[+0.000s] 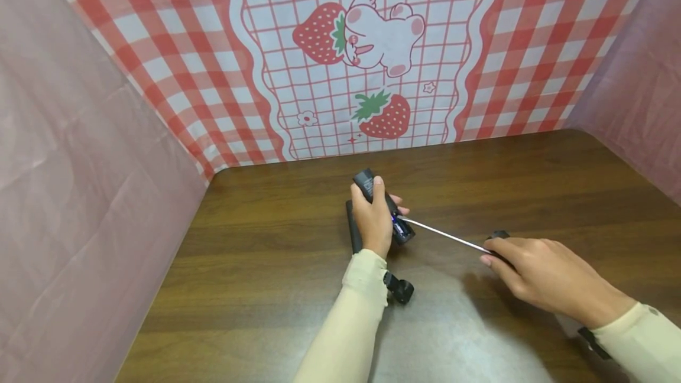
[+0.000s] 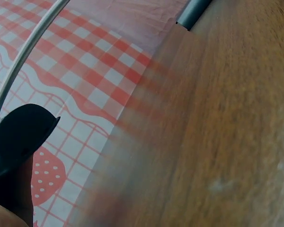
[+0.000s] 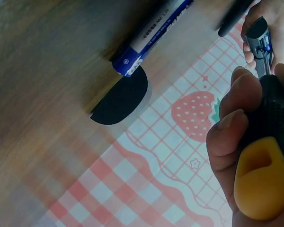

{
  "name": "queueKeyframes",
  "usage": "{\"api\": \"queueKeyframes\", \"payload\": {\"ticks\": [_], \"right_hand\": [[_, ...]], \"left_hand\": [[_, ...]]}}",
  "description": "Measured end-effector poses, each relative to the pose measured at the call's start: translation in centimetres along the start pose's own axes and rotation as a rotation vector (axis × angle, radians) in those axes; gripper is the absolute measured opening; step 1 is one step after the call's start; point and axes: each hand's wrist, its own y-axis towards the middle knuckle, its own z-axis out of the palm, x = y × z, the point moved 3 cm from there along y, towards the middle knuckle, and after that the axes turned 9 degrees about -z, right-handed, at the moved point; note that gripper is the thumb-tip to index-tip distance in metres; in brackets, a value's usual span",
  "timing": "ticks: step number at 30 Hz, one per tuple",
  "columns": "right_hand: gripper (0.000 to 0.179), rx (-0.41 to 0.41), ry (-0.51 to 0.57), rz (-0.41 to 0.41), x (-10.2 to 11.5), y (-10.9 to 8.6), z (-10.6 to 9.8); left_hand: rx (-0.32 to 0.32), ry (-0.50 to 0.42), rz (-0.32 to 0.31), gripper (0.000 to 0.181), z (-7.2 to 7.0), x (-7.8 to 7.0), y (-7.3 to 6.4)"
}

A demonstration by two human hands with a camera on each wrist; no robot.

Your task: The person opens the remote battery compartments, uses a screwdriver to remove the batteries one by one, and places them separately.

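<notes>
My left hand (image 1: 373, 220) grips a black remote control (image 1: 364, 179), its back with printed text turned up and its battery compartment open. Purple-blue shows in the compartment, where a battery (image 1: 398, 228) sits. My right hand (image 1: 553, 276) holds a screwdriver (image 3: 262, 189) by its black and yellow handle, fingers curled round it. The metal shaft (image 1: 444, 234) reaches left, its tip right at the compartment beside my left fingers. In the left wrist view the same shaft (image 2: 26, 52) runs up from the dark end of the remote.
A blue battery (image 3: 154, 38) and a black rounded piece (image 3: 125, 99) lie on the wooden table (image 1: 239, 288) close to my right hand. Left of the remote lies a black bar (image 1: 353, 226). A red-checked strawberry cloth (image 1: 255, 99) hangs behind, with pink curtains (image 1: 106, 194) at the sides.
</notes>
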Motion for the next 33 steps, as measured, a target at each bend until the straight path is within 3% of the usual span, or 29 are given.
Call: {"api": "queueKeyframes", "payload": {"ticks": [12, 17, 25, 33], "right_hand": [[0.019, -0.023, 0.008, -0.025, -0.37, 0.11, -0.42], [0.018, -0.015, 0.025, -0.041, -0.52, 0.06, -0.43], [0.013, 0.036, 0.049, -0.025, -0.67, 0.13, -0.53], [0.010, 0.104, 0.018, 0.008, -0.92, 0.35, -1.03]], "left_hand": [[0.143, 0.029, -0.119, 0.048, 0.15, 0.27, -0.30], [0.159, 0.022, -0.141, 0.058, 0.30, 0.41, -0.33], [0.176, 0.013, -0.167, 0.057, 0.52, 0.71, -0.36], [0.201, 0.094, -0.157, 0.058, 0.49, 0.60, -0.52]]}}
